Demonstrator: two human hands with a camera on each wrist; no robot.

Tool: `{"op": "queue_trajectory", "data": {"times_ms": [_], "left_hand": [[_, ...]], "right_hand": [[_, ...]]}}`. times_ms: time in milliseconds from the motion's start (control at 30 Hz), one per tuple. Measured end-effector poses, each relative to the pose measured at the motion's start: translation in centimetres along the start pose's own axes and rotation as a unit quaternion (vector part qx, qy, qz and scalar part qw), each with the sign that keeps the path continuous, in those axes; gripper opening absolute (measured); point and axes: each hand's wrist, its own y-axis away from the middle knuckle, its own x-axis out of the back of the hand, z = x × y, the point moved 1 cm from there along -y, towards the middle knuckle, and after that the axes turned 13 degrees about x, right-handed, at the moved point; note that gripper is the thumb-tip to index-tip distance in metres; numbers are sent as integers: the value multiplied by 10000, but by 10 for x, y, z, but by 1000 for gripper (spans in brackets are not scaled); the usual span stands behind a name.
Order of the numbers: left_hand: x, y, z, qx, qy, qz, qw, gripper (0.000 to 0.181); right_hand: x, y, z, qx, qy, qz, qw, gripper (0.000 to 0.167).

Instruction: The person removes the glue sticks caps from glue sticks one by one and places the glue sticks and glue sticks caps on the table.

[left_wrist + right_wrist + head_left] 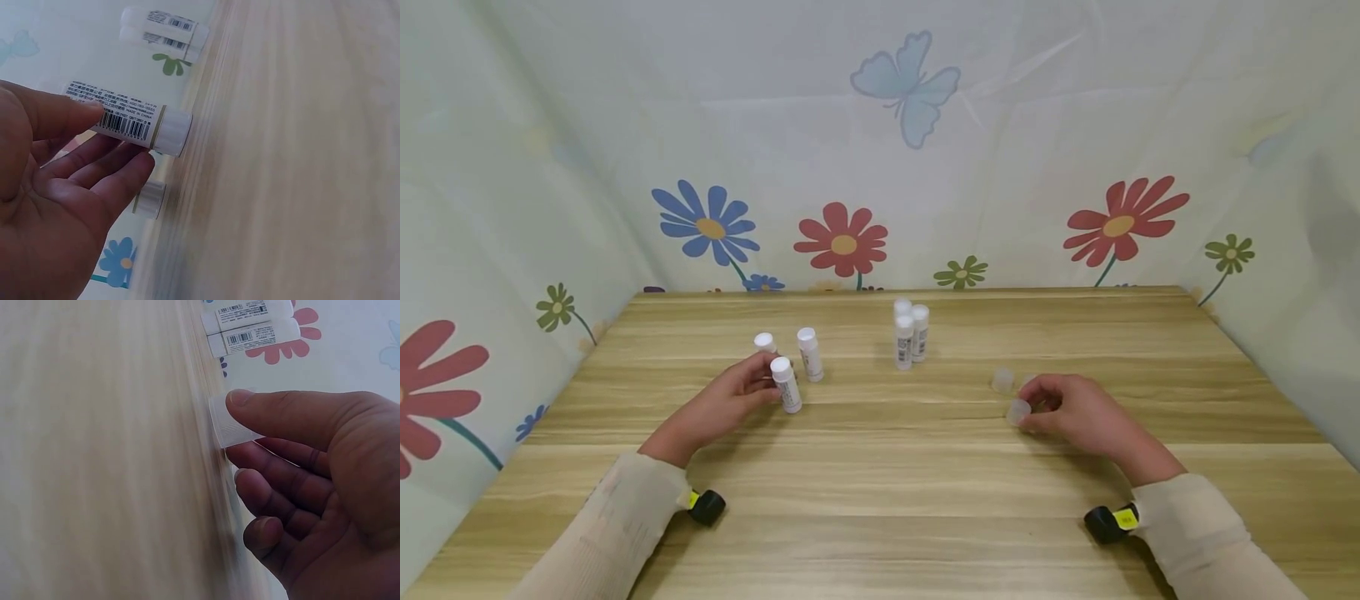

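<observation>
Left hand [722, 407], outstretched, grips a white tube [787, 389]; right hand [1082, 417] pinches what seems a translucent cap [1017, 412].

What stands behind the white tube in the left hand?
A tube, its lower part covered by the left hand in the head view, and a second tube, fully visible.
</observation>
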Motion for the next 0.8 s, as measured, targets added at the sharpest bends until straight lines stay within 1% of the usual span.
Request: {"op": "queue_trajectory", "data": {"times_ms": [133,233,400,500,600,700,800], "left_hand": [[1,3,5,-61,-223,208,9995,47],[2,6,12,-15,-550,511,9972,50],[2,11,28,7,-1033,936,9902,53],[-1,14,40,-158,-1193,1236,9850,53],[-7,18,53,-446,-1203,1648,9779,52],[-15,20,65,-727,-1040,2023,9711,53],[-25,19,74,-822,-909,2175,9683,55]], "right_hand": [[-2,0,2,57,59,24,10000,26],[-2,0,3,50,64,31,10000,26],[-1,0,4,29,7,16,10000,27],[0,1,4,20,26,24,10000,27],[0,1,4,22,25,48,10000,26],[-1,0,3,52,13,70,10000,27],[-1,-1,1,46,0,77,10000,27]]}}
